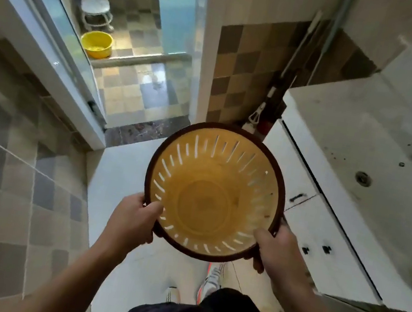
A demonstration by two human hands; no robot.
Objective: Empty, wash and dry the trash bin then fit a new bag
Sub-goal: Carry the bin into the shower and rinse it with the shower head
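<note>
A round yellow trash bin (pixel 213 192) with slotted walls and a dark brown rim is held upright in front of me, above the floor. I look straight down into it, and it has nothing inside and no bag. My left hand (pixel 131 218) grips the rim at its near left, thumb inside the bin. My right hand (pixel 275 250) grips the near right of the rim, thumb also over the edge.
A white counter with a sink and drain (pixel 363 179) runs along the right. Ahead, an open glass door (pixel 65 31) leads to a tiled room with a yellow basin (pixel 96 44) and a white stool (pixel 94 12). A mop (pixel 288 79) leans in the corner.
</note>
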